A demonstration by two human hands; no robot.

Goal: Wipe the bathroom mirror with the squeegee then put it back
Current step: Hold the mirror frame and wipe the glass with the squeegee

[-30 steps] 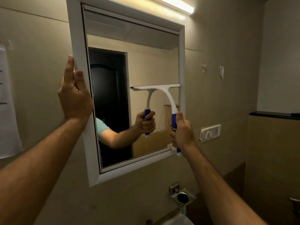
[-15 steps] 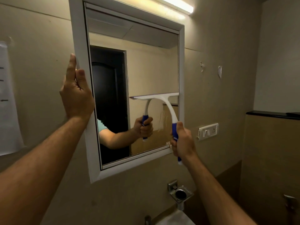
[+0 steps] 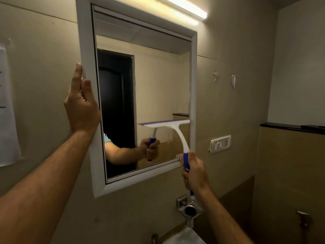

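Observation:
A white-framed mirror (image 3: 87,55) hangs on the beige wall. My left hand (image 3: 81,104) grips its left frame edge, thumb on the front. My right hand (image 3: 194,170) is closed around the blue handle of a white squeegee (image 3: 175,128). The squeegee's blade lies against the glass in the lower right part of the mirror, near the right frame. The glass reflects my arm, the squeegee and a dark doorway.
A tube light (image 3: 184,6) glows above the mirror. A switch plate (image 3: 220,143) sits on the wall to the right. Below the mirror are a chrome holder (image 3: 190,209) and a white basin edge (image 3: 184,237). A paper sheet (image 3: 8,106) hangs at left; a dark ledge (image 3: 292,128) at right.
My right hand has drawn the squeegee down the right side of the glass, from mid-height to near the bottom. My left hand has stayed on the frame.

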